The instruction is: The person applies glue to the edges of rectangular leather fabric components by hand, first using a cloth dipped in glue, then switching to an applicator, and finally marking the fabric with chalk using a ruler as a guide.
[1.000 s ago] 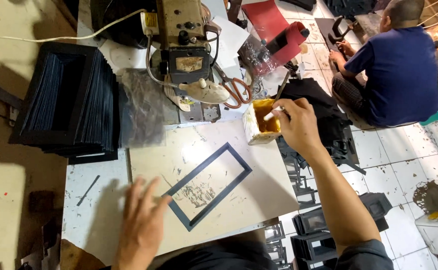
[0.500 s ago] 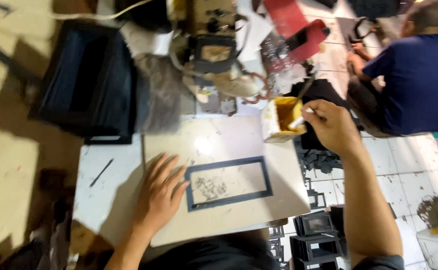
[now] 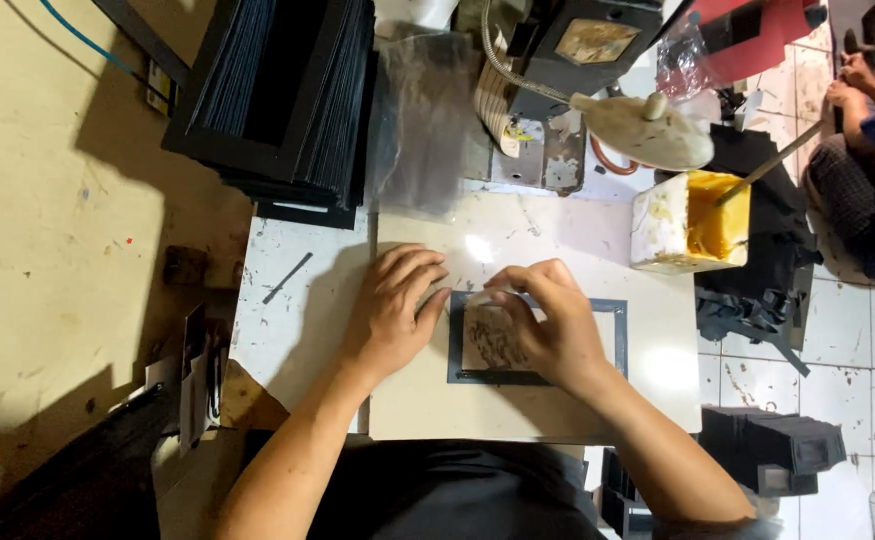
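Note:
A thin dark grey rectangular frame (image 3: 617,345) lies flat on a cream board (image 3: 517,235) on the worktable. My left hand (image 3: 392,312) rests flat on the board, fingers spread, with its fingertips against the frame's left edge. My right hand (image 3: 549,325) covers the frame's left half, its fingers curled and pinching at the frame's upper left corner. Smudged glue marks show inside the frame opening. A white pot of yellow glue (image 3: 692,222) stands at the board's far right corner, with a stick (image 3: 769,163) leaning in it.
A tall stack of black frames (image 3: 287,100) sits at the back left, and a machine (image 3: 582,60) at the back middle. Black cut pieces (image 3: 757,305) and black boxes (image 3: 772,445) lie to the right. Another person (image 3: 872,180) sits on the tiled floor at far right.
My right hand has left the stick in the glue pot and come down onto the frame. My left hand has slid to the frame's left edge.

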